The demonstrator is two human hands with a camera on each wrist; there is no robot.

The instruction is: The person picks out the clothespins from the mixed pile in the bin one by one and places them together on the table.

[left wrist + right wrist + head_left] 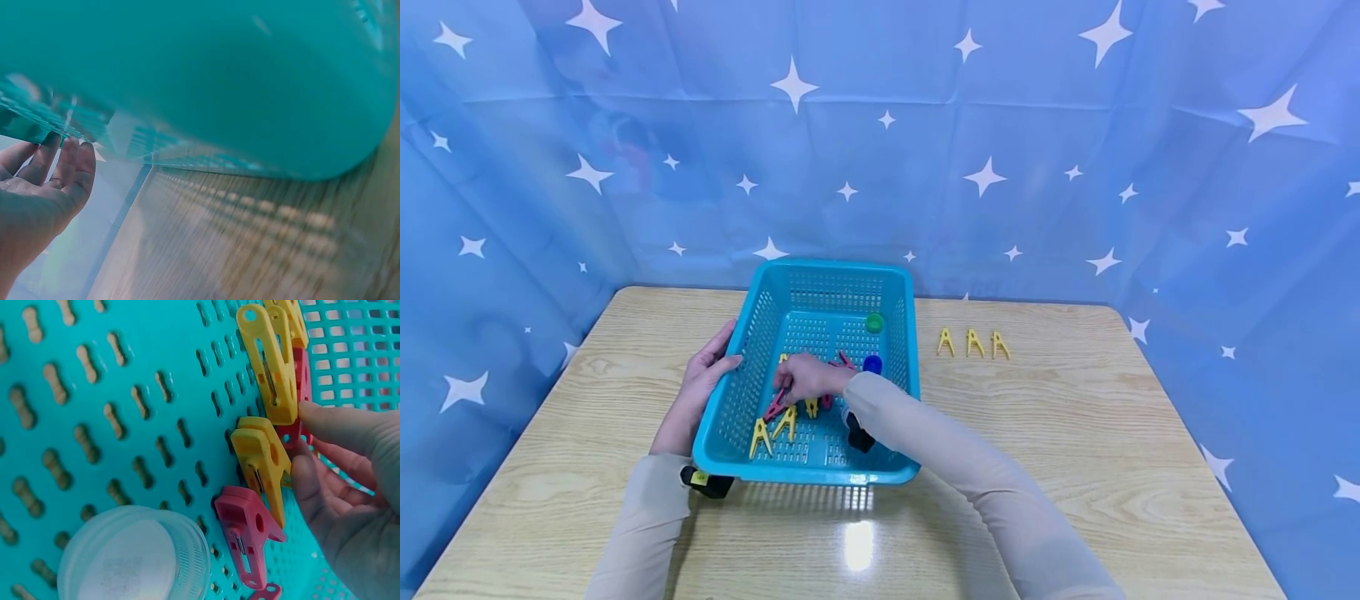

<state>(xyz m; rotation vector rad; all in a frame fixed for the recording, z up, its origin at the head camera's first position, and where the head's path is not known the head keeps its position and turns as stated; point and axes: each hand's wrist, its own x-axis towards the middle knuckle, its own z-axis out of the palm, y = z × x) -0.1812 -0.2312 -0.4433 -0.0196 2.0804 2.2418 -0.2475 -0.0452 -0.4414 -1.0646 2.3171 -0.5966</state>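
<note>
A blue-green plastic basket [805, 475] stands on the table. My left hand [702, 379] grips its left side, thumb at the rim; in the left wrist view this hand [47, 187] has its fingertips against the basket wall. Inside the basket, my right hand [808, 377] pinches a red clothespin [775, 406], seen in the right wrist view between thumb and finger of the hand [356, 469]. Yellow clothespins [759, 438] lie around it, one yellow clothespin [261, 462] close to the fingertips. Another red clothespin [244, 528] lies nearby.
Three yellow clothespins [973, 342] stand in a row on the table [1075, 433], right of the basket. The basket also holds a green round cap [874, 322], a blue round cap [872, 364] and a clear round container [134, 559]. A blue starred curtain [880, 150] hangs behind.
</note>
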